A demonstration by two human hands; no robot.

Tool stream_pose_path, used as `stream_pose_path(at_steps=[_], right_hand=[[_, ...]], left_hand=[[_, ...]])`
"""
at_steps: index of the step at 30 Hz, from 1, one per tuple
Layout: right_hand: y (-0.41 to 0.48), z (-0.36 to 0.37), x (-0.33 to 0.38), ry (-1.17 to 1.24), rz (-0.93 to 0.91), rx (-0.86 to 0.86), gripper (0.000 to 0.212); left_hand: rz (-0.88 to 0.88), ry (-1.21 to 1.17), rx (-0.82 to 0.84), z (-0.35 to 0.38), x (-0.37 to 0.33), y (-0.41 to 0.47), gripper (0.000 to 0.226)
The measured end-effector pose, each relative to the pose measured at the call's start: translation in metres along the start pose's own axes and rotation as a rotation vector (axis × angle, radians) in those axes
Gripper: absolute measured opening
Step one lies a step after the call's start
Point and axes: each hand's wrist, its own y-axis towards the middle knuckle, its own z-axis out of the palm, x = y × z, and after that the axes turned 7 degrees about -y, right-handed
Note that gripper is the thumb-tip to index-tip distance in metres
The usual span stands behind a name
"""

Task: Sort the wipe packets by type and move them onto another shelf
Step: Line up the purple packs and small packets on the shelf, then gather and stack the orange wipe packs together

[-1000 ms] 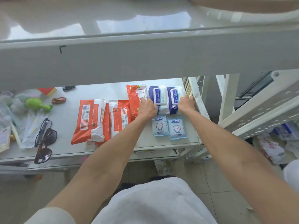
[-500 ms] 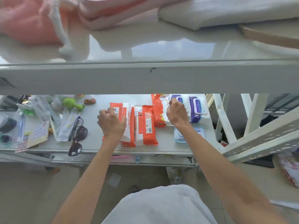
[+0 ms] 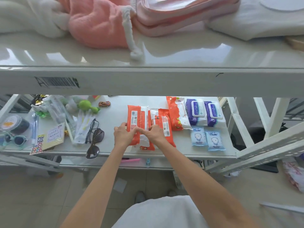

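Three kinds of wipe packets lie on the lower shelf point(image 3: 115, 150). Two orange packets sit in the middle: the left orange packet point(image 3: 135, 119) and the right orange packet point(image 3: 165, 122), overlapping. My left hand point(image 3: 122, 134) grips the near end of the left one; my right hand point(image 3: 155, 134) rests on the near end of the right one, fingertips touching between them. An orange-and-white packet point(image 3: 176, 114) lies to their right, then two purple lidded packs point(image 3: 204, 113). Two small blue packets point(image 3: 208, 139) sit in front of the purple ones.
The top shelf point(image 3: 148, 79) holds a pink towel point(image 3: 98, 25) and white cloth. Left on the lower shelf lie sunglasses point(image 3: 94, 142), spectacles, a green toy point(image 3: 86, 106), a toy car point(image 3: 104, 104) and cards. White frame struts point(image 3: 263, 145) stand to the right.
My right hand moved left from the orange-and-white packet to the orange packets. My left hand shifted right to meet it. The camera tilted up, showing more of the top shelf.
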Motion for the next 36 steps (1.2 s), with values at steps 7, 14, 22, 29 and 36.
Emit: stream_pose_path(at_steps=[7, 14, 22, 29, 36], right_hand=[[-0.001, -0.03, 0.017, 0.607, 0.007, 0.002, 0.016], [-0.018, -0.06, 0.015, -0.346, -0.285, -0.579, 0.028], [-0.014, -0.014, -0.018, -0.712, -0.139, -0.256, 0.018], [-0.001, -0.04, -0.031, -0.588, -0.045, -0.568, 0.038], [0.005, -0.045, -0.037, -0.492, 0.104, -0.551, 0.072]], left_hand=[[-0.037, -0.042, 0.079, -0.005, 0.002, 0.012, 0.053], [-0.099, -0.083, 0.127, 0.01, 0.004, 0.01, 0.069], [-0.229, -0.402, 0.137, 0.001, -0.004, 0.022, 0.038], [0.452, 0.034, -0.173, -0.01, -0.053, -0.013, 0.038], [0.496, 0.306, 0.204, 0.052, -0.02, -0.053, 0.026]])
